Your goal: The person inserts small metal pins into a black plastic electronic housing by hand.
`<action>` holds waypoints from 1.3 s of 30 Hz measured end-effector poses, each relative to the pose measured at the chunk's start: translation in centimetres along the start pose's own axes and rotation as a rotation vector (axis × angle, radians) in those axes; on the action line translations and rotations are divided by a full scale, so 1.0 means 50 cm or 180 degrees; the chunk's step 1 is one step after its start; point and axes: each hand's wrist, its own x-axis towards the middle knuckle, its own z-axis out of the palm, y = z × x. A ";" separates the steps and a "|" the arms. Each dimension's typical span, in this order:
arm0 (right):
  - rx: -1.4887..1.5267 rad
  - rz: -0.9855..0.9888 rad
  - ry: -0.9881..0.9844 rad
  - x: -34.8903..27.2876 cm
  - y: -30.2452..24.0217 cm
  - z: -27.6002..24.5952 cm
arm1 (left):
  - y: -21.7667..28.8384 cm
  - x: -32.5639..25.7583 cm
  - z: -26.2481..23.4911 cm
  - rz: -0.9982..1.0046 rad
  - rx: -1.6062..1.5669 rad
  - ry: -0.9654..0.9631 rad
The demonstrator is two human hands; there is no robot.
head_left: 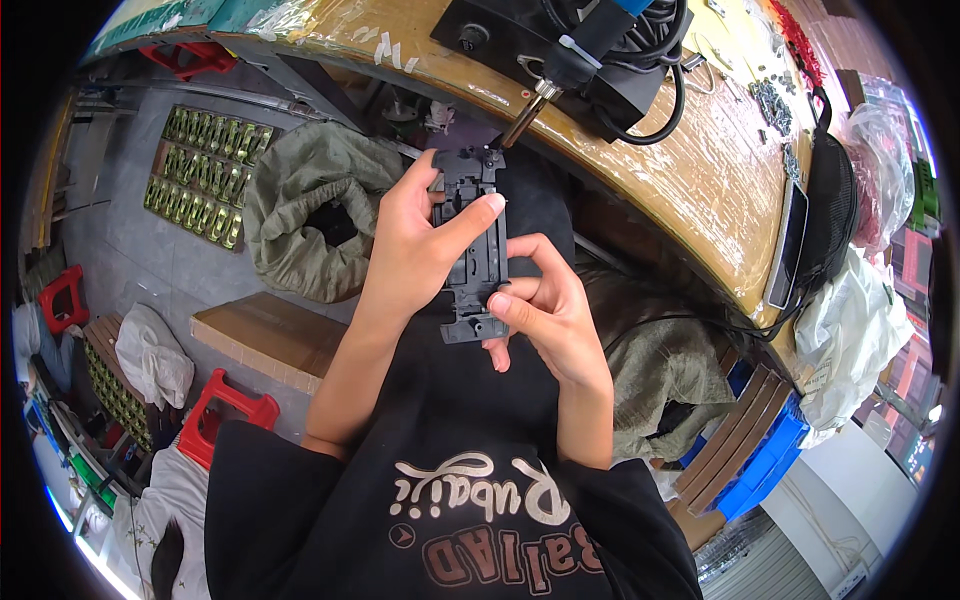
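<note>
Between both hands I hold a black moulded plastic part (466,272), long and narrow with slots and clips, above my lap. My left hand (425,225) is closed round its upper left side, the thumb pressed across its face. Lower down on the right, my right hand (548,310) pinches the part's edge, thumb in front and fingers partly behind it. Close to the part's top end is the metal tip of a hot-air gun or soldering tool (530,110), which sticks out over the table edge. From this view I cannot tell whether tip and part touch.
The wrapped worktable (660,190) curves along the right, with a black box (490,40), cables and a phone (788,245) on it. An open green sack (300,215), a cardboard box (265,335) and a red stool (225,410) stand left. Blue crates (765,460) are right.
</note>
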 end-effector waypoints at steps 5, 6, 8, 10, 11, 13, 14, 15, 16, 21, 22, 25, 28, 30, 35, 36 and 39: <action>-0.0001 -0.0027 0.0007 -0.003 -0.007 0.005 | 0.008 0.001 0.002 0.0040 0.0007 -0.0042; 0.0008 -0.0056 0.0030 -0.004 -0.007 0.004 | 0.009 0.001 0.004 0.0015 -0.0030 -0.0048; -0.0019 -0.0051 0.0027 -0.004 -0.008 0.006 | 0.008 0.001 0.006 -0.0015 -0.0064 -0.0052; -0.0044 -0.0032 0.0003 -0.004 -0.009 0.005 | 0.007 0.000 0.006 -0.0009 -0.0156 -0.0017; -0.0008 -0.0058 0.0022 -0.004 -0.010 0.007 | 0.006 0.000 0.006 -0.0010 -0.0153 -0.0011; 0.0030 -0.0080 0.0037 -0.004 -0.010 0.006 | 0.005 0.000 0.007 0.0097 -0.0051 0.0005; 0.0017 -0.0082 0.0043 -0.004 -0.008 0.003 | 0.004 0.001 0.007 0.0098 -0.0049 0.0005; 0.0003 -0.0085 0.0049 -0.004 -0.007 0.002 | 0.003 0.002 0.007 0.0115 -0.0044 -0.0002; 0.0003 -0.0086 0.0048 -0.003 -0.008 0.001 | 0.003 0.003 0.007 0.0133 -0.0039 -0.0009; 0.0037 -0.0069 0.0042 0.000 -0.004 -0.002 | -0.001 0.003 0.007 0.0095 -0.0022 -0.0011; 0.0038 -0.0073 0.0040 0.000 -0.003 -0.003 | -0.003 0.002 0.006 0.0094 -0.0001 -0.0008; -0.0002 -0.0013 0.0064 -0.001 0.002 -0.005 | -0.012 -0.001 0.004 0.0134 0.0021 -0.0004; 0.0007 -0.0010 0.0016 -0.006 0.009 -0.005 | -0.011 -0.011 0.004 0.0097 0.0003 0.0028; -0.0001 -0.0023 -0.0024 -0.009 0.010 -0.003 | -0.009 -0.015 0.003 0.0148 0.0028 0.0022; -0.0069 -0.0111 -0.0008 -0.008 0.009 -0.005 | -0.002 -0.015 0.010 0.0150 0.0014 -0.0016; -0.0086 -0.0184 -0.0043 -0.007 0.009 -0.006 | -0.002 -0.014 0.011 0.0189 0.0035 0.0044; -0.0195 -0.0117 0.0094 -0.008 0.005 -0.010 | -0.015 -0.009 0.011 0.0136 0.0007 -0.0003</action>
